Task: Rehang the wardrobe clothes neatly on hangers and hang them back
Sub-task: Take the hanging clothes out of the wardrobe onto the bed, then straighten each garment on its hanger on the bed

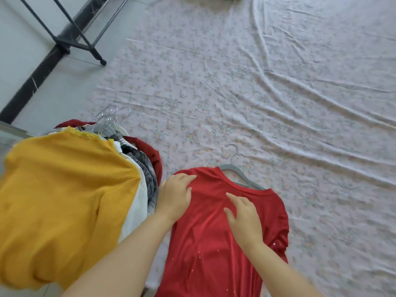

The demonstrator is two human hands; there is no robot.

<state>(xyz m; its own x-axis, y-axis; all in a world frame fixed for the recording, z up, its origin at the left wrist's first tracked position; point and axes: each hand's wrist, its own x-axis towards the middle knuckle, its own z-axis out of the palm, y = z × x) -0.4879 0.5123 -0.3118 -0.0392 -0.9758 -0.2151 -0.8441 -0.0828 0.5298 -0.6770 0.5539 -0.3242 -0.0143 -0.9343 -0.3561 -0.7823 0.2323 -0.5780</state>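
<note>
A red sequinned top (210, 236) lies flat on the floral sheet (278, 103), with a grey hanger (237, 168) inside its neckline and the metal hook pointing away from me. My left hand (175, 196) rests on the top's left shoulder, fingers lightly curled over the fabric edge. My right hand (244, 215) presses flat on the chest, fingers spread. To the left is a pile of clothes on hangers, topped by a yellow knit sweater (64, 200).
Several metal hanger hooks (111, 116) stick out of the pile at its far end. A black clothes rack base (79, 37) stands on the grey floor at the upper left. The wrinkled sheet spreads far to the right and ahead.
</note>
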